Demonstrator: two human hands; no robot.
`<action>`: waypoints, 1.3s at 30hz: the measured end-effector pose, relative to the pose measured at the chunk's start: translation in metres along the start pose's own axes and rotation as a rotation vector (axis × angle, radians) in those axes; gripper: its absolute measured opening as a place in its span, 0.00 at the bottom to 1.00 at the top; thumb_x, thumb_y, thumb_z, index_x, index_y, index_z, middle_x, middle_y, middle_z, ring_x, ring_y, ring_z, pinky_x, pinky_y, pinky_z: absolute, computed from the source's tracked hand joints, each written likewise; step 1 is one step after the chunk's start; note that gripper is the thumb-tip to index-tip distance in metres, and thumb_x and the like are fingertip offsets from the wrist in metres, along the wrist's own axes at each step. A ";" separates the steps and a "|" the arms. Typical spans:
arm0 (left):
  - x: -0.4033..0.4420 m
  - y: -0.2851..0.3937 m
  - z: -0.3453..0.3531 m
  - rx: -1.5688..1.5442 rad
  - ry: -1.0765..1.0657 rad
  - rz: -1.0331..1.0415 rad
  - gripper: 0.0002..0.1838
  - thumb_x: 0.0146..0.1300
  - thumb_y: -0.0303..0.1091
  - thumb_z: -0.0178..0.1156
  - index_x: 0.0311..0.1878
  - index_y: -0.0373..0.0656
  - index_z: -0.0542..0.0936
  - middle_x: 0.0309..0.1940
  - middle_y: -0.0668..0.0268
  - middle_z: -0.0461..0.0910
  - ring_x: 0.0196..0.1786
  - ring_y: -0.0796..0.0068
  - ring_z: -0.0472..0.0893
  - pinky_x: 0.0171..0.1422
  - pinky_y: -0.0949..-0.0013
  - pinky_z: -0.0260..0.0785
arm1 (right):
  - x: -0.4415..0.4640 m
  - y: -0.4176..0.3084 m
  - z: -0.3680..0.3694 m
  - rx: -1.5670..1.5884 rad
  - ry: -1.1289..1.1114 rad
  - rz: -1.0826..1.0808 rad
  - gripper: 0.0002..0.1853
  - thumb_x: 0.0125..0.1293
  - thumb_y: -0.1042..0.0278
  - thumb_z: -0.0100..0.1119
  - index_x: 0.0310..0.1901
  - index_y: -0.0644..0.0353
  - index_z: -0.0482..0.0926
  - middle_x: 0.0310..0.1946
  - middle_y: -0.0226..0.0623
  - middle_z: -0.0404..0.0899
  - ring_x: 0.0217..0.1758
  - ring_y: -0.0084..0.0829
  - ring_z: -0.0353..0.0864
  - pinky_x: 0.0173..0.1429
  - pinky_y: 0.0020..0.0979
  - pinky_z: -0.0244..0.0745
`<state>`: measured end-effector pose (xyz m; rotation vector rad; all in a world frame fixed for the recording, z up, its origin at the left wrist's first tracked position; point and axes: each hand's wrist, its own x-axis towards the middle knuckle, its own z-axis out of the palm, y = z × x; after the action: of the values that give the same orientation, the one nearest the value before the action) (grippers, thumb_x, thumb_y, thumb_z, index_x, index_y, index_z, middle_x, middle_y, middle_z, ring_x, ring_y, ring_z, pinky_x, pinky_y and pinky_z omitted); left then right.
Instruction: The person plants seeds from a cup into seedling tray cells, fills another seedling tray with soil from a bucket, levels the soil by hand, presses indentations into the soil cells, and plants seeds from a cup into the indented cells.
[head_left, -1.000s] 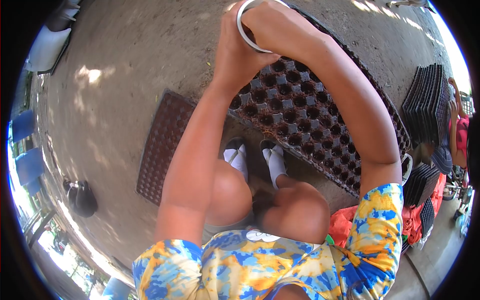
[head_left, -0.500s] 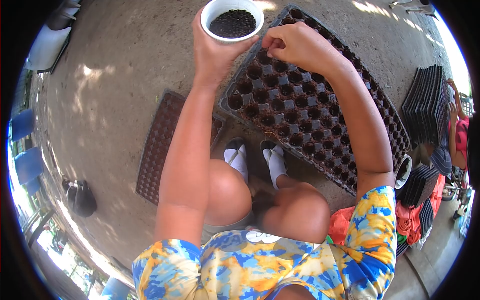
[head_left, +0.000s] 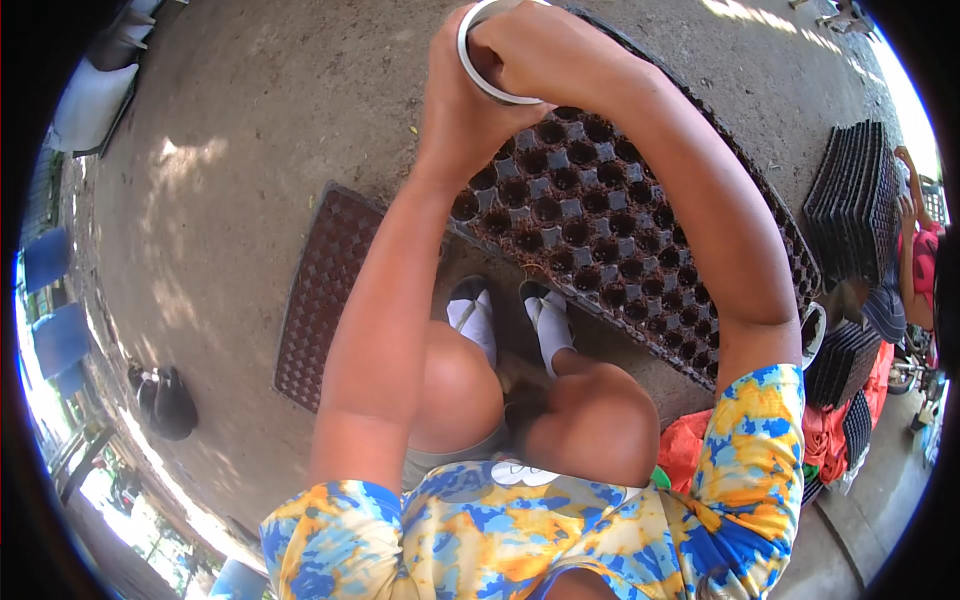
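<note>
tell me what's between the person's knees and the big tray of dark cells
In the head view, two feet in white socks show between the knees and the big tray.

Arms bent toward one another, the left hand (head_left: 465, 115) and the right hand (head_left: 535, 50) come close together at the top of the frame, just right of centre. The left arm (head_left: 375, 310) extends nearly straight from the lower left, its hand curled in a grip beyond an upright left wrist (head_left: 443, 175). The right arm (head_left: 705, 190) arcs in from the lower right, its elbow (head_left: 770, 315) bent outward; the right hand angles downward, back uppermost, fingertips hidden from view. At lower centre, the left knee (head_left: 455, 385) and right knee (head_left: 600, 430) are bent, with the left foot (head_left: 474, 318) and right foot (head_left: 547, 325) mid-frame.
</note>
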<state>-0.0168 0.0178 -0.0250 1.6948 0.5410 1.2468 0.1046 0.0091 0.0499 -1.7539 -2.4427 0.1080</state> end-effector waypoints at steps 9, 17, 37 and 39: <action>0.008 0.005 -0.030 0.237 0.177 -0.062 0.43 0.40 0.33 0.79 0.60 0.38 0.66 0.54 0.59 0.72 0.57 0.65 0.73 0.65 0.63 0.64 | -0.040 0.023 0.004 0.633 -0.055 0.216 0.08 0.58 0.70 0.61 0.37 0.62 0.82 0.28 0.35 0.83 0.32 0.24 0.81 0.41 0.28 0.76; 0.007 -0.007 -0.031 0.107 0.143 0.011 0.44 0.41 0.32 0.79 0.61 0.38 0.65 0.55 0.59 0.72 0.58 0.65 0.73 0.66 0.63 0.63 | -0.038 0.027 0.012 0.457 -0.110 0.275 0.10 0.57 0.68 0.62 0.39 0.62 0.83 0.31 0.40 0.85 0.34 0.31 0.84 0.43 0.32 0.77; 0.003 0.009 -0.008 0.127 -0.026 -0.023 0.46 0.42 0.26 0.78 0.63 0.37 0.60 0.55 0.60 0.71 0.58 0.69 0.74 0.64 0.69 0.69 | -0.006 0.010 -0.028 0.381 0.084 0.097 0.08 0.54 0.71 0.58 0.33 0.63 0.84 0.29 0.48 0.83 0.32 0.39 0.84 0.39 0.38 0.76; 0.004 0.004 -0.014 0.087 0.019 -0.097 0.46 0.41 0.26 0.79 0.63 0.38 0.61 0.55 0.61 0.71 0.58 0.70 0.74 0.64 0.69 0.68 | -0.019 0.013 -0.045 0.584 0.112 0.219 0.09 0.54 0.71 0.58 0.36 0.64 0.83 0.28 0.45 0.84 0.31 0.35 0.84 0.38 0.35 0.76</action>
<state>-0.0288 0.0249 -0.0188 1.7095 0.6893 1.1856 0.1297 -0.0050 0.0911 -1.6784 -1.8672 0.6509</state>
